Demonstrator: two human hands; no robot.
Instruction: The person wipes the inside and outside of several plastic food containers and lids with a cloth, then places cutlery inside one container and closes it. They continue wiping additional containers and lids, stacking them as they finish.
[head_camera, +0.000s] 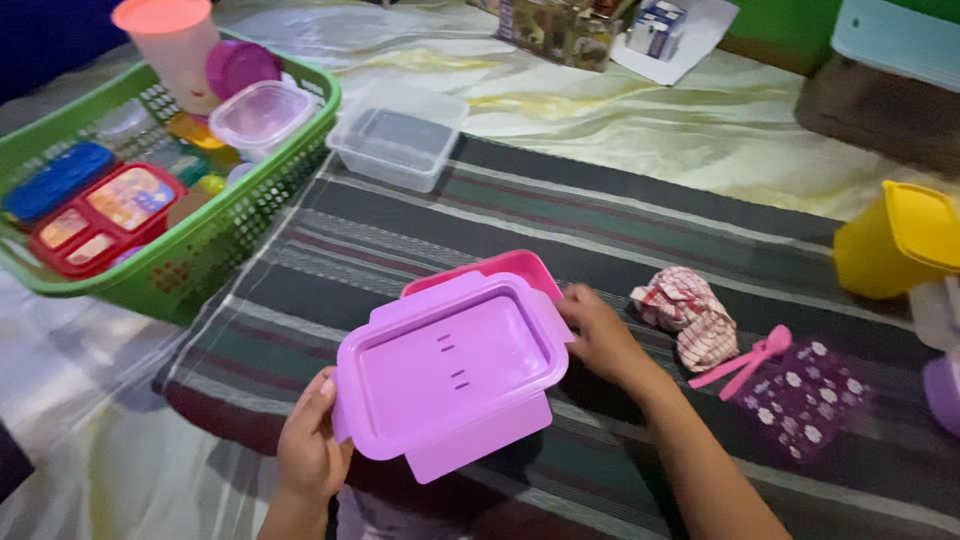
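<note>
Left hand (308, 445) and right hand (598, 335) clasp the purple snap-lid (450, 368) over the pink lunch box (520, 268) (partly hidden); misaligned lid could jam.

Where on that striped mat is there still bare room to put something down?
Bare striped mat lies between the clear plastic tub and the purple lunchbox lid, stretching right towards the yellow plastic container. It is crowded in the green plastic basket and around the crumpled checked cloth.
</note>
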